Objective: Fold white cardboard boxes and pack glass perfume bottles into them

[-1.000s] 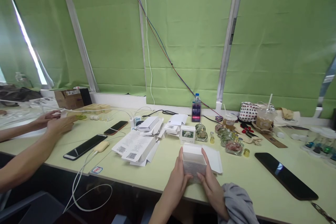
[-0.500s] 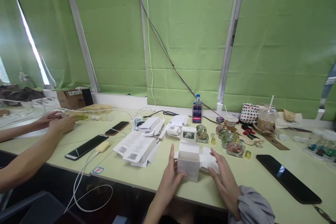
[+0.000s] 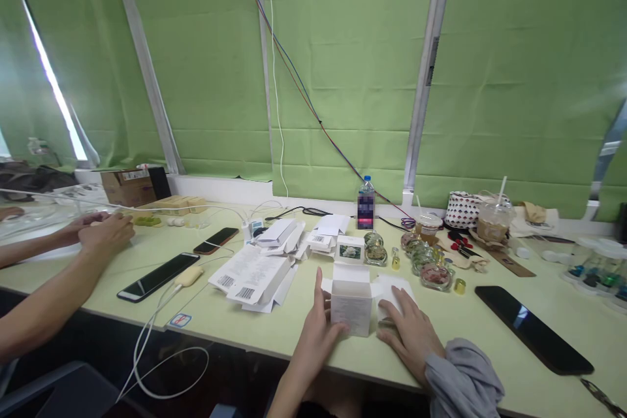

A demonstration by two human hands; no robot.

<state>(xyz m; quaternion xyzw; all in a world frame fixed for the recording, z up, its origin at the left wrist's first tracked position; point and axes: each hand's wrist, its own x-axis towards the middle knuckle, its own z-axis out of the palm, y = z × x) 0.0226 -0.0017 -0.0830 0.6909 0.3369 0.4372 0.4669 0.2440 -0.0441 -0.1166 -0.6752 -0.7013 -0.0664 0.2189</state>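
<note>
A small white box (image 3: 351, 310) stands upright on the table in front of me with its top flaps open. My left hand (image 3: 318, 330) grips it from the left, thumb on the near face and index finger raised beside it. Just right of the box, my right hand (image 3: 411, 330) has its fingers over a folded white cardboard piece (image 3: 390, 284), thumb at its near edge. The fingers hide part of that piece. Behind the box is another small white box (image 3: 350, 250) with a flower picture. Flattened white cartons (image 3: 255, 277) lie to the left.
Glass bottles (image 3: 435, 276) with dried flowers and gold caps (image 3: 459, 286) stand at the right, near a black phone (image 3: 533, 330). Drink cups (image 3: 494, 222) and a bottle (image 3: 366, 206) are farther back. Left are phones (image 3: 157, 276), cables and another person's hands (image 3: 105, 232).
My right hand has lowered and turned flatter, bringing the cardboard piece down beside the box. My left hand stays on the box. The other person's hands have drawn slightly left.
</note>
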